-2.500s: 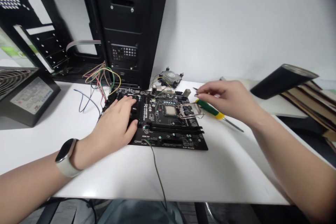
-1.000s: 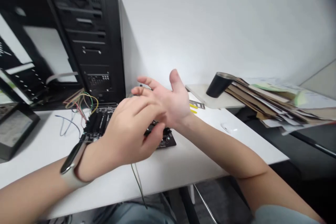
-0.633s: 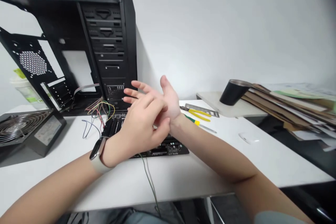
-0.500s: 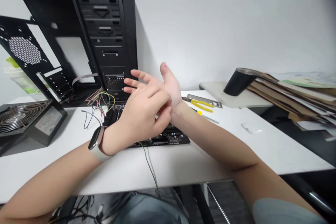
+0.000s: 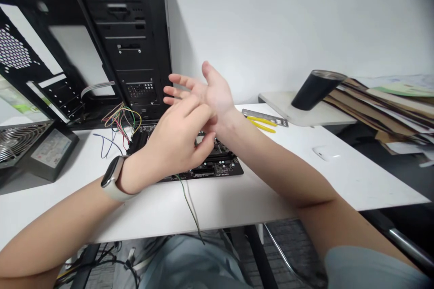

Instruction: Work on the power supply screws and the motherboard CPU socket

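The person's two hands meet in the air above the motherboard [image 5: 230,168]. The right hand [image 5: 217,95] is turned palm up with its fingers spread and thumb raised; nothing shows in its palm, though the other hand covers part of it. The left hand [image 5: 179,133], with a watch [image 5: 113,176] on its wrist, lies across it, fingers loosely curled, the tips at the heel of the right palm. Whether they pinch anything small cannot be told. The upturned palm seems to be held this way so the left fingers can get at it.

The motherboard lies flat near the front edge of the tabletop [image 5: 271,189], probably for easy reach, and is partly hidden by the hands. A green wire [image 5: 190,207] runs from it and droops over that edge, being longer than the gap.

The computer case [image 5: 152,54] stands toward the back edge, presumably to leave working room in front, with coloured wires [image 5: 120,119] at its foot. A power supply [image 5: 50,149] sits toward the left. Yellow-handled pliers [image 5: 262,124] lie near the back edge, right of the motherboard.
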`<state>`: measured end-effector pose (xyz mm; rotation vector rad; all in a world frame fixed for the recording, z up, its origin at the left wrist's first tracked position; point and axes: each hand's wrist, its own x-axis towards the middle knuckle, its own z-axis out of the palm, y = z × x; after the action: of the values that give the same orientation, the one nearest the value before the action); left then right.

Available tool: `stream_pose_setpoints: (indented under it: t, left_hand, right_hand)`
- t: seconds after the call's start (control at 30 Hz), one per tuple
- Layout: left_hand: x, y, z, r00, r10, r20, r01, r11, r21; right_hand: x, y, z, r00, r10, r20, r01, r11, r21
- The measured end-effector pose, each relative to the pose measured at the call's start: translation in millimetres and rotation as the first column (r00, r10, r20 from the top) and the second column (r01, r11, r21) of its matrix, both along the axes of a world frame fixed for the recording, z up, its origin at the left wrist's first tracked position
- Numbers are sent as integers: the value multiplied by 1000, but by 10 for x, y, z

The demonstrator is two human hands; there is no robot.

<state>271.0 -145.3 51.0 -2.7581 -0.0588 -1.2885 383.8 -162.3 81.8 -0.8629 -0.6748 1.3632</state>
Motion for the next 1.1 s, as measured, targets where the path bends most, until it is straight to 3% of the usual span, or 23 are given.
stream_pose_setpoints:
  t: [0.13, 0.23, 0.3, 0.4, 0.47, 0.57, 0.7, 0.83, 1.1]
  left_hand:
    - [-122, 155, 49, 988, 58, -146, -65, 997, -42]
    - [-274, 298, -79, 962, 98, -257, -150, 970, -190]
    - [-382, 340, -283, 928, 110, -355, -205, 948, -243]
    - [-513, 284, -624, 850, 199, -487, -320, 930, -180]
    - [-563, 194, -773, 832, 241, -500, -358, 921, -153]
    - [-592, 66, -847, 815, 300, -495, -400, 910, -107]
    - [-618, -16, -867, 809, 374, -453, -445, 894, -55]
    - [-668, -22, -932, 821, 357, -446, -424, 904, -56]
    - [-679, -9, -976, 860, 244, -448, -339, 930, -145]
  right_hand:
    - [146, -40, 82, 995, -80, 61, 75, 994, 75]
    - [374, -183, 20, 923, -229, 308, 156, 957, 245]
    - [570, -336, -123, 713, -383, 588, 166, 906, 389]
    - [870, -588, -434, 221, -455, 863, 161, 889, 428]
    - [1040, -721, -639, -84, -401, 912, 114, 905, 409]
    - [1205, -817, -865, -374, -339, 864, -31, 935, 353]
    - [1251, -834, -999, -464, -239, 853, -159, 970, 185]
    - [1218, -863, -1023, -511, -105, 853, -179, 984, 14]
    - [1197, -902, -1073, -562, -179, 808, -193, 978, 82]
